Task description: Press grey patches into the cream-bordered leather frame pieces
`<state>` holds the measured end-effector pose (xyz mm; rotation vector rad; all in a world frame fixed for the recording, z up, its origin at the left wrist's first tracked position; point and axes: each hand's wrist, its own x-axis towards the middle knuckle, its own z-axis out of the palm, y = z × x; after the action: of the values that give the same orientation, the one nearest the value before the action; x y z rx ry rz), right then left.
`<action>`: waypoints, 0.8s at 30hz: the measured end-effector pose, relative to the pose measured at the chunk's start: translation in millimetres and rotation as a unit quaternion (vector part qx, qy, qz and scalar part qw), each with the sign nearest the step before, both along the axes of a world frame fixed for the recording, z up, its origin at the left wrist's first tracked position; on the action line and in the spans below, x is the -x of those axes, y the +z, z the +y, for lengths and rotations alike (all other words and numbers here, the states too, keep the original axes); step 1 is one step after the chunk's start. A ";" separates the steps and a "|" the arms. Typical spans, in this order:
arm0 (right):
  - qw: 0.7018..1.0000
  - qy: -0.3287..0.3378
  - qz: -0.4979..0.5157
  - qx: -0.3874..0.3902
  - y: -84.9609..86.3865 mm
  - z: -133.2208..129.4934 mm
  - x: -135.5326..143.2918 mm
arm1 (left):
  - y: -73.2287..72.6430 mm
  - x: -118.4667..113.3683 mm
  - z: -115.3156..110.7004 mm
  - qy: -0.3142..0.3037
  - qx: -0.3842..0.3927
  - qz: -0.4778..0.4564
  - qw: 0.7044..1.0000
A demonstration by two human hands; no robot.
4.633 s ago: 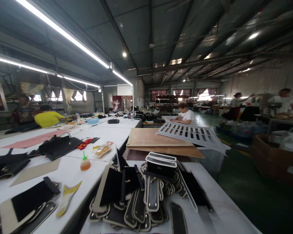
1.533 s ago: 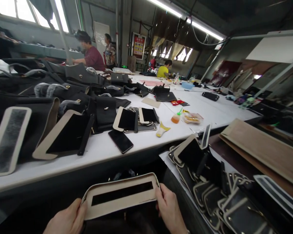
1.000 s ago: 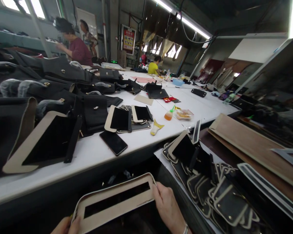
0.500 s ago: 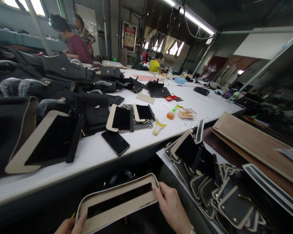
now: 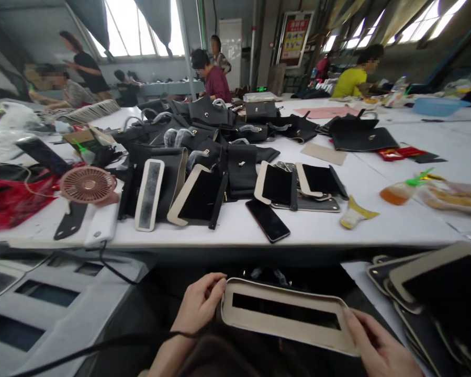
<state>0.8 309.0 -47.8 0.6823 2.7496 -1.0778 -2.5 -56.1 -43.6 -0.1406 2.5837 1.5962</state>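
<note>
Low in front of me, a beige bag panel [image 5: 284,329] with rounded corners and a long dark slot tilts slightly down to the right. My left hand [image 5: 200,301] pinches its left end, thumb on the near face. At the opposite end, my right hand [image 5: 377,340] grips the rim between thumb and fingers. Dark material hangs under the panel, and its shape is hard to make out. Just beyond it, a dark bag with a plastic-wrapped handle [image 5: 270,275] sits in shadow below the table edge.
Black handbags [image 5: 210,112] crowd the white table [image 5: 204,236]. Along its near side lie a phone [image 5: 267,220], a pink fan [image 5: 88,184], beige-edged pieces [image 5: 194,196] and a glue bottle [image 5: 398,192]. Stacked panels [image 5: 416,283] stand at right, grey-white sheets [image 5: 94,303] at left. Several people work farther back.
My view has swung to the left, bringing the fan and left side into sight. The panel's tilt has reversed, its right end now lower. Both hands keep hold of it.
</note>
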 end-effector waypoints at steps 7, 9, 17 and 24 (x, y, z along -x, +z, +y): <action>0.998 0.008 0.059 0.009 9.6 -12.7 14.7 | 18.8 16.9 -1.9 -0.086 0.041 0.022 0.995; 0.997 0.016 0.071 0.014 8.1 -12.9 14.4 | 20.8 18.0 -1.1 -0.104 0.046 0.033 0.993; 0.985 0.100 0.122 0.069 13.1 -20.0 9.8 | -1.6 25.7 0.2 -0.158 0.123 0.035 0.979; 0.987 0.089 0.123 0.056 18.8 -28.7 10.1 | -15.2 26.1 1.7 -0.162 0.130 0.023 0.978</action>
<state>-9.3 280.3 -28.9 0.2986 2.8529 -1.3437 -28.6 -54.4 -58.8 0.2881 2.6664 1.1621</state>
